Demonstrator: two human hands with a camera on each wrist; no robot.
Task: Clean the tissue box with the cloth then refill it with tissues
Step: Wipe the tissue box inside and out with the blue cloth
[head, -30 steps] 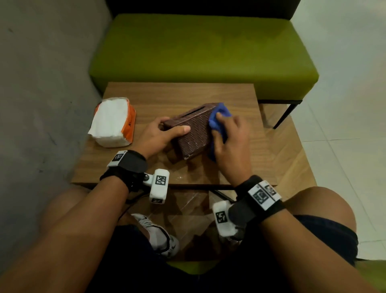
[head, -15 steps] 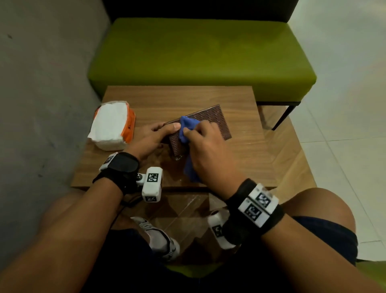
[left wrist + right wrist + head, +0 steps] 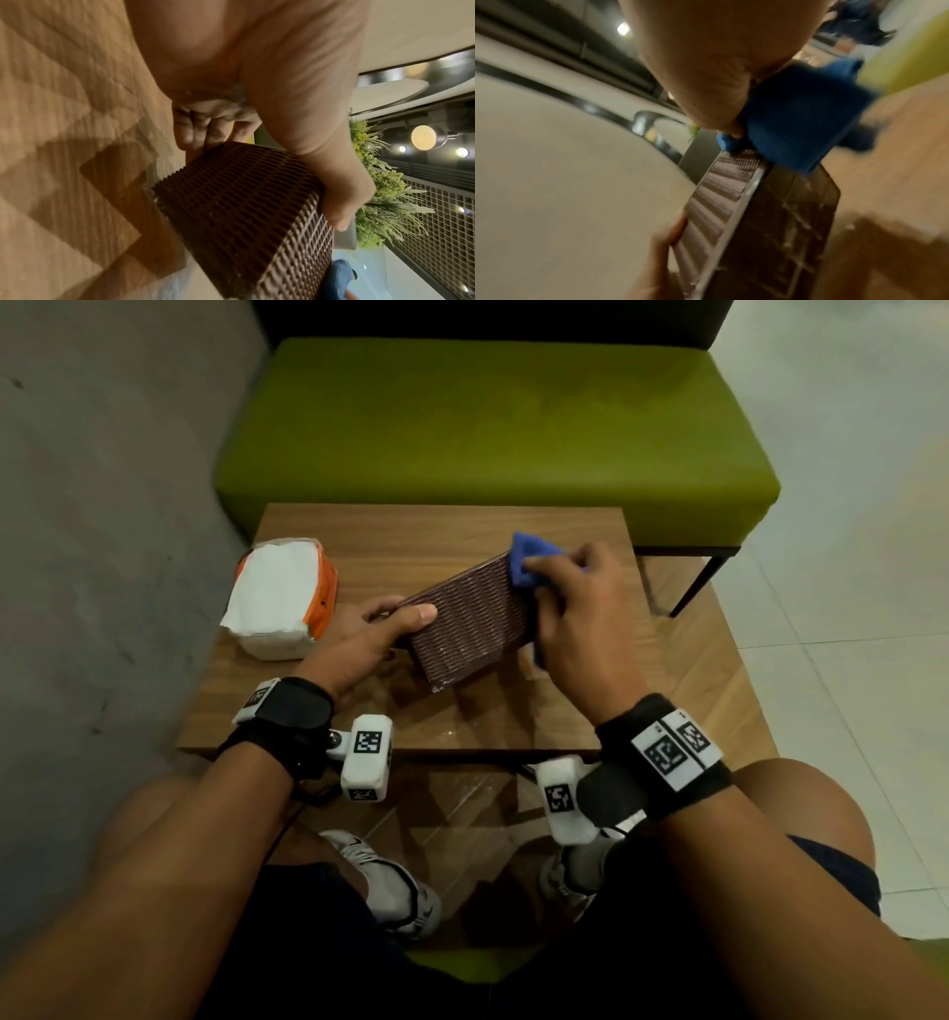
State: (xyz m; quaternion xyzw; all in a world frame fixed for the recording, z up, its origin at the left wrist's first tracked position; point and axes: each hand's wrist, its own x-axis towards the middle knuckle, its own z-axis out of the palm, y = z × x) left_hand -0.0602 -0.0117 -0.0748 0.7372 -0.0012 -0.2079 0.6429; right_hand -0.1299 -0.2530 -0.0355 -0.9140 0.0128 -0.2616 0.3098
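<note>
A brown woven tissue box (image 3: 470,621) (image 3: 246,207) (image 3: 731,219) stands tilted on the wooden table (image 3: 462,531). My left hand (image 3: 382,629) (image 3: 295,121) grips its left end, thumb on the upper face and fingers behind. My right hand (image 3: 575,608) (image 3: 706,67) holds a blue cloth (image 3: 529,559) (image 3: 800,121) and presses it on the box's far right corner. A pack of white tissues (image 3: 280,598) in an orange wrapper lies at the table's left edge.
A green bench (image 3: 493,439) stands right behind the table. A grey wall (image 3: 102,531) runs along the left, and a tiled floor (image 3: 847,634) lies to the right. My knees and shoes are below the table's near edge.
The right hand slid the cloth from the box's near left end to its far right corner. The left hand turned and raised the box, keeping its grip.
</note>
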